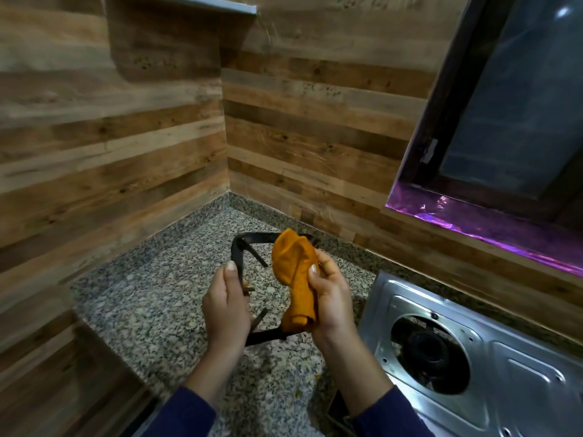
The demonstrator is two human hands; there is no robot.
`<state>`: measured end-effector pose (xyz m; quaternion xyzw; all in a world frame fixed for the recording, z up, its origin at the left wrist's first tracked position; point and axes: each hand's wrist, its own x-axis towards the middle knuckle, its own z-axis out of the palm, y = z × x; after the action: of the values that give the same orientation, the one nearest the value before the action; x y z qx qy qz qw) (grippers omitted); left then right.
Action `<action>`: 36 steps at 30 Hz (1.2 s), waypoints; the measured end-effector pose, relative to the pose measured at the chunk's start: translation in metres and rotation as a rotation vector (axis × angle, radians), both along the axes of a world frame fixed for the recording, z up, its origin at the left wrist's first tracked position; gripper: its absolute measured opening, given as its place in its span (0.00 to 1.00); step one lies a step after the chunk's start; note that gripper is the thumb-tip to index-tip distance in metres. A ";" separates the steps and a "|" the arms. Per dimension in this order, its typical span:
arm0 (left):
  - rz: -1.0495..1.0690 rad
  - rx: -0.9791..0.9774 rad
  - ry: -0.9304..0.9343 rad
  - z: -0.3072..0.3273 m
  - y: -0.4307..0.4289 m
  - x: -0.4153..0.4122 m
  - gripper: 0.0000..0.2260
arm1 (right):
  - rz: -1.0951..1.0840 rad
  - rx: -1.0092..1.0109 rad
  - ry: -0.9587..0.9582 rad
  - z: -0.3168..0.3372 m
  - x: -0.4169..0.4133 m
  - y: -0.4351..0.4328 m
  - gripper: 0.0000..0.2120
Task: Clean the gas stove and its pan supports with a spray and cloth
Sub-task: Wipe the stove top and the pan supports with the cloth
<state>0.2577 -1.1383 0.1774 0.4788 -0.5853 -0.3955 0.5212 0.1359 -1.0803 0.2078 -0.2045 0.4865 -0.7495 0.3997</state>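
Nearest, two forearms in dark blue sleeves [186, 414] reach in from the bottom edge. Between them and the stove lies a dark object [339, 405] that is too cut off by the frame to identify. To the near right sits the gas stove [520, 373], a shiny steel body, with a black burner [429, 353] showing in a round opening at its left end. Left of the stove and a little farther out, both hands work over the speckled granite countertop [142, 294]. The left hand [225, 307] grips the black pan support [237, 250] by its left bar, with the thumb laid along the top of the bar and the fingers curled underneath. The support is a square frame with short prongs pointing inward. It is tilted, with its near bar low between the wrists and its far bar higher, and whether any part of it rests on the countertop cannot be told. The right hand [332, 298] is closed around a bunched orange cloth [295, 269], thumb in front and fingers wrapped behind. The cloth lies against the right side of the frame and hides that bar, with one rolled end hanging down by the wrist. Beyond the hands the countertop runs back into a corner formed by wood-patterned walls [94, 137]. On the far right is a dark-framed window [520, 105] above a sill [479, 228] lit purple. At the top, the edge of a grey shelf [195, 3] juts out from the wall.
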 end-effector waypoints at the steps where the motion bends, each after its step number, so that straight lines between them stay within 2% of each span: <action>1: 0.005 0.018 0.042 0.004 -0.002 0.000 0.15 | -0.002 0.045 0.085 -0.002 -0.002 0.004 0.13; 3: 0.024 0.068 0.148 0.009 -0.009 0.000 0.16 | -0.090 0.114 0.128 -0.009 -0.008 0.009 0.12; 6: 0.051 0.182 0.322 0.015 -0.023 0.001 0.16 | -0.463 0.106 0.031 -0.013 -0.024 0.011 0.11; 8: 0.055 0.239 0.411 0.017 -0.030 0.002 0.17 | -0.573 0.098 0.085 -0.008 -0.036 0.013 0.09; 10: 0.039 0.271 0.455 0.018 -0.033 0.001 0.17 | -0.420 0.143 0.248 0.002 -0.046 0.011 0.11; 13: 0.003 0.277 0.493 0.016 -0.030 -0.003 0.18 | -0.017 0.272 0.551 0.018 -0.054 0.004 0.13; 16: -0.008 0.252 0.509 0.013 -0.028 -0.001 0.19 | 0.043 0.289 0.691 0.030 -0.065 -0.004 0.09; 18: -0.001 0.238 0.509 0.010 -0.031 0.004 0.19 | 0.091 0.339 0.911 0.034 -0.071 -0.008 0.10; 19: 0.006 0.234 0.511 0.007 -0.032 0.007 0.19 | 0.147 0.342 0.962 0.035 -0.071 -0.010 0.11; 22: -0.015 0.215 0.552 0.006 -0.033 0.013 0.18 | 0.254 0.260 0.899 0.046 -0.061 -0.015 0.10; 25: 0.003 0.155 0.400 0.011 -0.044 0.024 0.26 | 0.180 0.240 1.138 0.063 -0.047 -0.017 0.08; 27: 0.034 0.017 0.326 0.017 -0.058 0.041 0.25 | 0.094 0.240 1.455 0.075 -0.039 -0.019 0.06; 28: -0.026 -0.110 0.270 0.019 -0.066 0.050 0.25 | 0.070 0.234 1.603 0.081 -0.035 -0.022 0.06; 30: -0.200 -0.324 -0.088 0.023 -0.075 0.064 0.29 | 0.067 0.231 1.811 0.089 -0.031 -0.032 0.07; 32: -0.215 -0.446 -0.435 0.022 -0.079 0.066 0.27 | 0.129 0.250 1.868 0.094 -0.032 -0.043 0.07; 33: -0.176 -0.467 -0.465 0.020 -0.079 0.064 0.26 | 0.170 0.248 1.856 0.097 -0.034 -0.048 0.07; 36: -0.103 -0.433 -0.252 0.017 -0.070 0.051 0.26 | 0.269 0.235 1.785 0.100 -0.039 -0.061 0.08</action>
<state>0.3088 -1.2082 0.1944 0.3711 -0.7403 -0.2242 0.5138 0.0973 -1.1416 0.3077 -0.7217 0.6606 -0.2053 -0.0230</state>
